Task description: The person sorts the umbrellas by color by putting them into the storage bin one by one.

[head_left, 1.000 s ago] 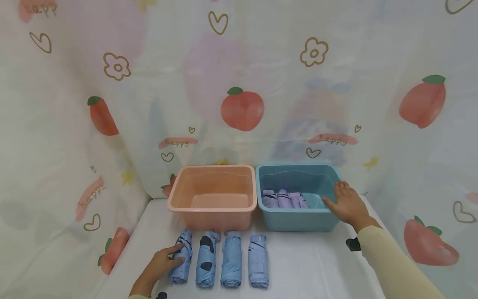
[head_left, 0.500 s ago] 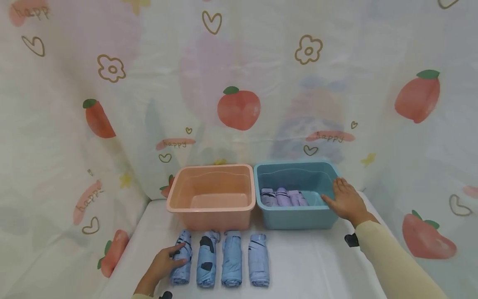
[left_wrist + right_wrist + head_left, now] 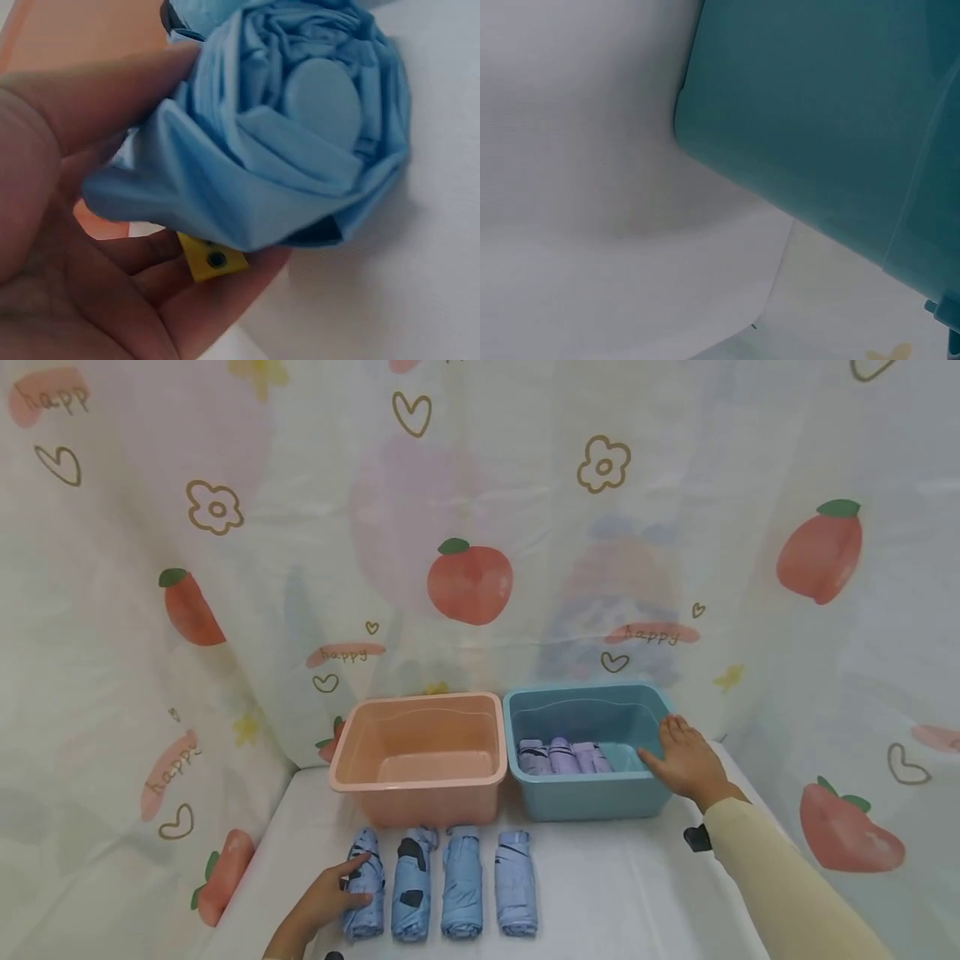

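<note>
At the left end of a row on the white table point(image 3: 622, 893), a blue roll point(image 3: 367, 902) is gripped by the left hand point(image 3: 324, 900). In the left wrist view, its crumpled end, with a round cap at the centre, is turned to the camera, and the digits are bent about two sides of it. A small yellow piece point(image 3: 216, 260) with a dark dot is seen between the roll and the lower fingers. Whether the roll is raised from the table cannot be told.

Three more blue rolls point(image 3: 462, 885) are lined up to its right, set slightly apart from one another; dark patches are shown on the nearest of them. Behind the row, an orange bin point(image 3: 420, 806) and a teal bin point(image 3: 592, 800) are placed side by side. Three purple rolls point(image 3: 562, 757) are laid close together in the left part of the teal bin.

The right hand point(image 3: 688, 764) is rested at the right rim of the teal bin, its fingers held straight and its thumb spread toward the inside; nothing of these fingers is shown in the right wrist view. The forearm is covered by a pale yellow sleeve point(image 3: 780, 877). The space is enclosed by a fruit-printed curtain point(image 3: 337, 527).
</note>
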The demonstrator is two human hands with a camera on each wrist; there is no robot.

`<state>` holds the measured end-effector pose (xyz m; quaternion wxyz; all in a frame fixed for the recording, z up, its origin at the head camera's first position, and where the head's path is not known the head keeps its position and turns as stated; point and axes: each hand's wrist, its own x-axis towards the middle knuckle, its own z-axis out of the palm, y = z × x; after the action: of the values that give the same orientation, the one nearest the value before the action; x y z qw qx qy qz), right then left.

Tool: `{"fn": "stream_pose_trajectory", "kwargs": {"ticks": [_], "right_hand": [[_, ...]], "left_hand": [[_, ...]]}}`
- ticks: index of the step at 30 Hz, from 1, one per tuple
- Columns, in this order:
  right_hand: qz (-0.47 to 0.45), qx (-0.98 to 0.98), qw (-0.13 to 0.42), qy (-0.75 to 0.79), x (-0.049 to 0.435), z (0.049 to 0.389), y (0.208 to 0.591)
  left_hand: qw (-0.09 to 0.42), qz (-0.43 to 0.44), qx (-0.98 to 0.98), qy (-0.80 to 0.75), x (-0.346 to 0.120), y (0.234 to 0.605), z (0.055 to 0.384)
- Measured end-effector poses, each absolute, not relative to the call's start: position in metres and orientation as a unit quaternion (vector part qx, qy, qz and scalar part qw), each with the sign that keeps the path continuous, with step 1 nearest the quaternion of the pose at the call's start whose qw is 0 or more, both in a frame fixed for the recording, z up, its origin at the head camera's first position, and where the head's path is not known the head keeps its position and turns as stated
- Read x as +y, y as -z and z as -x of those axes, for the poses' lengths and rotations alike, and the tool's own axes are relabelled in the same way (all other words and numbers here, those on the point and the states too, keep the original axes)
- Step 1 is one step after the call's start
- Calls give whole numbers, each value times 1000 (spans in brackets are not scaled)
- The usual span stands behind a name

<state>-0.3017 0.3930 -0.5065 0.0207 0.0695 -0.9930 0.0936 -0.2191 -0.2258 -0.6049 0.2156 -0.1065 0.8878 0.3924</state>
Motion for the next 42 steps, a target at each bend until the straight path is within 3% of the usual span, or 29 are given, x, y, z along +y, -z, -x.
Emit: {"fn": "stream_pose_trajectory", "kwargs": {"ticks": [19, 26, 32, 42], "right_hand": [[-53, -993, 28, -100, 387, 301, 508], [-49, -994, 29, -90, 384, 299, 504], [-52, -994, 26, -88, 383, 300, 504], [-53, -995, 24, -84, 384, 302, 504]], "left_hand": [[166, 118, 845, -494, -257, 609, 190], [184, 112, 840, -499, -266, 570, 187], [185, 11, 853, -488, -279, 530, 187], [143, -62, 851, -501, -271, 474, 204]]}}
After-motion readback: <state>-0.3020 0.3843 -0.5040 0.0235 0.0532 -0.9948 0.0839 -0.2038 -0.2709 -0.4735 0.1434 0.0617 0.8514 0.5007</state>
